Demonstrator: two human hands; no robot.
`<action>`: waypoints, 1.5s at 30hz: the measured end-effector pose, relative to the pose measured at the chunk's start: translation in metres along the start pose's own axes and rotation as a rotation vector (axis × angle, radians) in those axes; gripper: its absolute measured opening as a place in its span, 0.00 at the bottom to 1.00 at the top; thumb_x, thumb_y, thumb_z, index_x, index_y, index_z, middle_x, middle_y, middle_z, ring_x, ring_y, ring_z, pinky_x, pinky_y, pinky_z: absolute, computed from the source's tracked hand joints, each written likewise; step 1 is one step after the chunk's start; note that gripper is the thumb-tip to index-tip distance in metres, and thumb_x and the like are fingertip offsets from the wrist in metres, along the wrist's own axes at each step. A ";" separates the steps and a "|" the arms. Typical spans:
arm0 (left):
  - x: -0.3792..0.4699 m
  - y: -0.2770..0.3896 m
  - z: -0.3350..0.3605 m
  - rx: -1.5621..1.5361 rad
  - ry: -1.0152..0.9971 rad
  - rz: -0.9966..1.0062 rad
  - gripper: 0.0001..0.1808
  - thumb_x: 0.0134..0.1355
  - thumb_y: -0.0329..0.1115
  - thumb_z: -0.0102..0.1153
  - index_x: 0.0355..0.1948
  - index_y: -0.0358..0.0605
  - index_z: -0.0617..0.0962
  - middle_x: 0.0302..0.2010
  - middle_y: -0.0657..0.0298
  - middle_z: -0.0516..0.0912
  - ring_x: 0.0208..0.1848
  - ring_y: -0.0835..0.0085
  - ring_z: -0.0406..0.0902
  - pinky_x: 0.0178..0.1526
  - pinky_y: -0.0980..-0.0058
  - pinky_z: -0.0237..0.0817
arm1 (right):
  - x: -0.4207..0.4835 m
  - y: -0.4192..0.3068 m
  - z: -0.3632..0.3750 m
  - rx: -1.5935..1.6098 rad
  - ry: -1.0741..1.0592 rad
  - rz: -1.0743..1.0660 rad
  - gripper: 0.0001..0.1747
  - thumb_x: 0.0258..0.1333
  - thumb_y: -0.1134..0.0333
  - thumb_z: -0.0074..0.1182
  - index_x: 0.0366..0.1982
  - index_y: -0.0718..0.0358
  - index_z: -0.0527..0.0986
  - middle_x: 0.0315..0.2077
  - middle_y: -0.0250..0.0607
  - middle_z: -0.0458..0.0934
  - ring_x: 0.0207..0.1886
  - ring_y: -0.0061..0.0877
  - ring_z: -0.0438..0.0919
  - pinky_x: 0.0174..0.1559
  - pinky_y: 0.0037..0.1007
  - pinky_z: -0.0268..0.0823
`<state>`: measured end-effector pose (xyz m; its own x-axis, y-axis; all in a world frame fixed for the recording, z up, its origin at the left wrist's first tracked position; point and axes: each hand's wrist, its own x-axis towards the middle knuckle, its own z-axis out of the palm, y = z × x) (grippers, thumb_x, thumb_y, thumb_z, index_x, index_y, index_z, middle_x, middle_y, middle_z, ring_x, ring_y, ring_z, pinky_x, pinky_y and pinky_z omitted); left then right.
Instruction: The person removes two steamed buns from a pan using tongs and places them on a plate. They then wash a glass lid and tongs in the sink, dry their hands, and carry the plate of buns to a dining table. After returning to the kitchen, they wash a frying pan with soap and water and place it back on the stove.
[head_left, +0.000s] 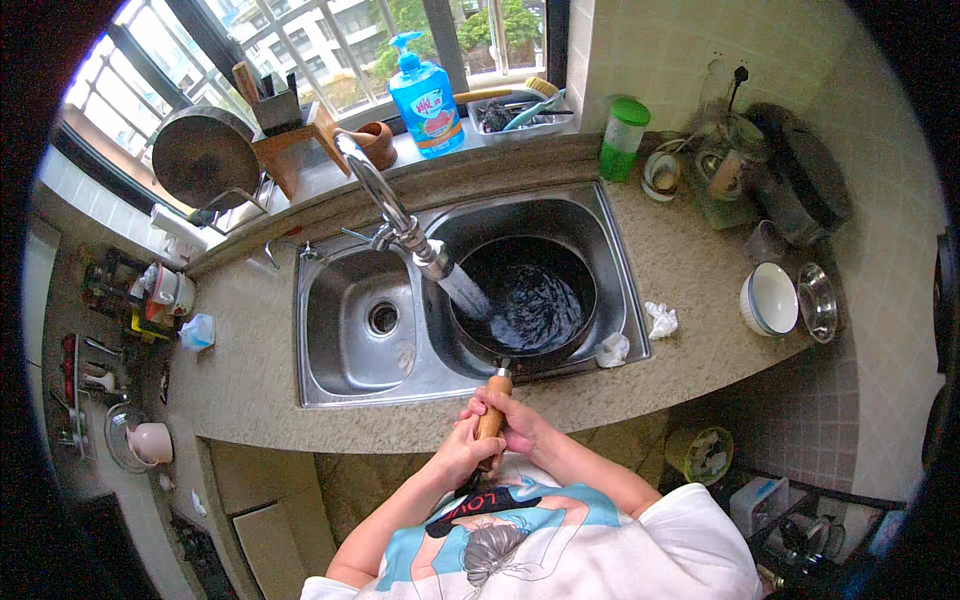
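Both my hands grip the wooden handle (492, 412) of a dark wok (465, 319) at the counter's front edge. My left hand (466, 448) is round the handle's lower part, close to my body. Just above and to the right, my right hand (519, 421) holds it nearer the pan. The wok rests in the right basin of a steel double sink (609, 225). From the chrome faucet (375, 176) a stream of water runs into the wok, where swirling water (536, 307) covers the bottom.
Crumpled white tissues (613, 350) lie at the sink's right rim and on the counter (675, 262). A white bowl (769, 300) and a steel bowl (817, 301) are at the right. Behind the sink stand a blue soap bottle (427, 105) and a green-lidded container (625, 139).
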<state>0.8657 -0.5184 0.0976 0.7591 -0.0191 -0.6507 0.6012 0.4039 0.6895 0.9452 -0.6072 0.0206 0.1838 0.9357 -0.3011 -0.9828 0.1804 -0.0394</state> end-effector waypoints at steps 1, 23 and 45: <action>-0.001 0.004 0.005 -0.034 -0.008 -0.036 0.23 0.47 0.30 0.54 0.44 0.39 0.64 0.25 0.63 0.70 0.20 0.78 0.68 0.19 0.82 0.59 | -0.002 -0.004 0.002 -0.015 -0.026 -0.027 0.12 0.51 0.60 0.54 0.24 0.58 0.66 0.24 0.33 0.69 0.41 0.29 0.71 0.47 0.33 0.65; 0.038 0.036 0.040 -0.340 -0.301 -0.539 0.07 0.51 0.31 0.59 0.28 0.45 0.72 0.17 0.72 0.69 0.16 0.85 0.64 0.15 0.88 0.53 | -0.034 -0.050 0.024 -0.410 0.396 -0.178 0.14 0.46 0.60 0.54 0.22 0.65 0.71 0.20 0.39 0.74 0.21 0.24 0.73 0.25 0.27 0.69; 0.046 -0.009 0.017 -1.080 -1.300 -0.467 0.10 0.51 0.35 0.52 0.18 0.49 0.66 0.12 0.71 0.65 0.14 0.81 0.60 0.20 0.81 0.51 | -0.042 -0.037 0.072 -0.833 0.730 -0.076 0.11 0.48 0.63 0.53 0.21 0.64 0.72 0.18 0.34 0.72 0.19 0.18 0.70 0.22 0.23 0.64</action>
<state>0.8992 -0.5384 0.0665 0.5998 -0.7370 0.3115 0.7967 0.5142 -0.3174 0.9748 -0.6311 0.1031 0.4588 0.4779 -0.7490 -0.7241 -0.2873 -0.6269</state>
